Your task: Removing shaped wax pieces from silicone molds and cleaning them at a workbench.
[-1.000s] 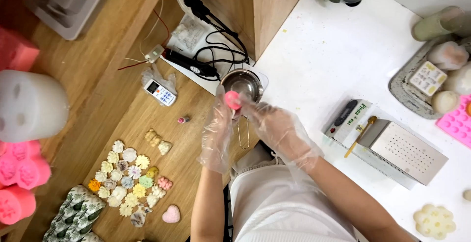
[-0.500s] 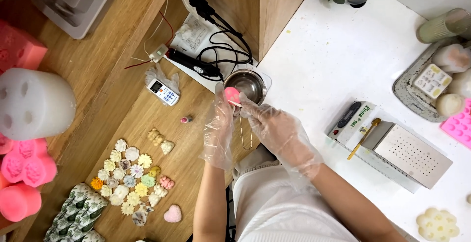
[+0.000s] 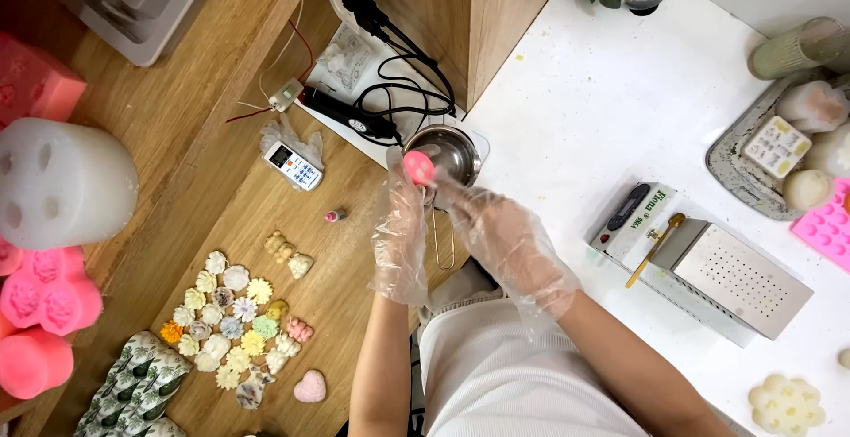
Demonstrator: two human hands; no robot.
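Observation:
Both my hands wear thin clear plastic gloves. My left hand [image 3: 403,229] pinches a small round pink piece [image 3: 418,167] at its fingertips, right at the near rim of a small steel pot [image 3: 452,149]. My right hand [image 3: 500,233] reaches in from the right, its fingertips touching the same pink piece beside the pot. The pot stands where the wooden desk meets the white table, and its wire handle points toward me between my hands.
Small pastel flower-shaped pieces [image 3: 235,322] and a pink heart [image 3: 310,386] lie on the wooden desk. Pink moulds [image 3: 44,300] and a white cylinder mould [image 3: 62,185] stand left. A metal grater [image 3: 739,282], a grey tray [image 3: 739,171] and black cables [image 3: 390,100] lie nearby.
Both hands have held the pink piece by the pot throughout. Everything sits slightly lower in view now, from a small tilt of my head.

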